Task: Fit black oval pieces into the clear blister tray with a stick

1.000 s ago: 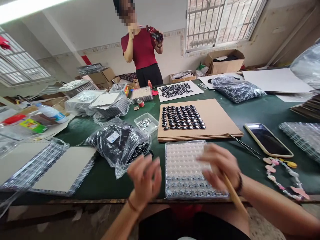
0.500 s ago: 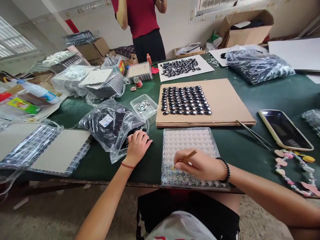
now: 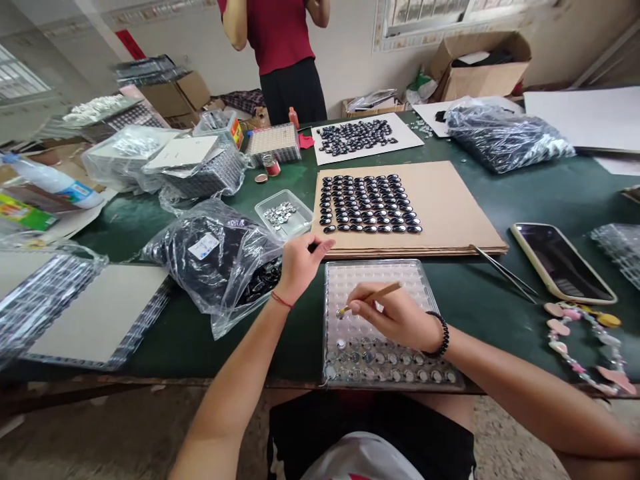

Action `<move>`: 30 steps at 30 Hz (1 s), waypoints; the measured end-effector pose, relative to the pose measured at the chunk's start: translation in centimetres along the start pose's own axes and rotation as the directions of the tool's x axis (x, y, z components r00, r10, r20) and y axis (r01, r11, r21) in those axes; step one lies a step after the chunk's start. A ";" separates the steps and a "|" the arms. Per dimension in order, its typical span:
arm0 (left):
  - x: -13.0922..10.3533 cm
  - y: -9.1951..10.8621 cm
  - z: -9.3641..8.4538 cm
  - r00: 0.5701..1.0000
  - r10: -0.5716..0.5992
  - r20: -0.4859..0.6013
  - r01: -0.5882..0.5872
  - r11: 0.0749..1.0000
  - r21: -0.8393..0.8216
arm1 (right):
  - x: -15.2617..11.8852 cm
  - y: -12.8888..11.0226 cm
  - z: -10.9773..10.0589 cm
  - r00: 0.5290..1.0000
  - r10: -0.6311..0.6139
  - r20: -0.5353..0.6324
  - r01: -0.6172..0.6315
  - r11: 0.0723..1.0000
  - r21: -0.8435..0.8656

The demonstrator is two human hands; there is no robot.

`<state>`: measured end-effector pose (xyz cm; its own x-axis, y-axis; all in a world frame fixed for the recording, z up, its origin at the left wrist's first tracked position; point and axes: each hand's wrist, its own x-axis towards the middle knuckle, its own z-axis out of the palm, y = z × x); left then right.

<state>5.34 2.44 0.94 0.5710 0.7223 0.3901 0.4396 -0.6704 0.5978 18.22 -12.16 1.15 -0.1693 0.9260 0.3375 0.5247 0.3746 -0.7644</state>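
My right hand (image 3: 395, 317) grips a thin wooden stick (image 3: 375, 293), its yellowish tip down on a clear tray (image 3: 425, 273) of round cells. Round silvery pieces fill the tray's near rows. My left hand (image 3: 301, 267) is raised between the plastic bag and the cardboard's near left corner, thumb and fingers brought together; whatever they hold is too small to make out. Black pieces (image 3: 263, 280) show at the mouth of the clear bag (image 3: 215, 247). Rows of shiny black oval pieces (image 3: 370, 203) lie on the cardboard stack (image 3: 455, 213).
A plastic box (image 3: 285, 213) of small metal pieces stands behind my left hand. Tweezers (image 3: 503, 270), a phone (image 3: 565, 260) and a beaded string (image 3: 557, 327) lie at the right. A person (image 3: 283, 40) stands across the table (image 3: 480, 300).
My left hand has left the bag's mouth and moved right and up toward the cardboard. My right hand with the stick has shifted slightly away from me over the tray. The camera view has shifted slightly.
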 end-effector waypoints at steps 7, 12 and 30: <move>-2.6 1.2 1.7 0.932 0.021 0.362 0.050 0.982 -0.184 | 0.0 2.2 -0.7 0.970 -0.074 -0.231 -0.004 0.948 -0.320; -2.9 2.1 1.4 0.887 0.075 0.456 -0.044 0.996 -0.079 | 0.0 2.7 -0.7 0.963 -0.082 -0.257 -0.032 0.911 -0.412; -4.0 2.4 2.7 0.932 0.070 0.355 -0.160 0.960 0.231 | -0.3 3.4 -0.4 0.935 -0.045 -0.351 -0.098 0.920 -0.380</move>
<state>6.02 -2.47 -1.11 0.8093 0.5660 0.1571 0.4905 -0.7984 0.3493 20.37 -11.23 -1.34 0.1108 0.8322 0.5432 0.8160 0.2358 -0.5277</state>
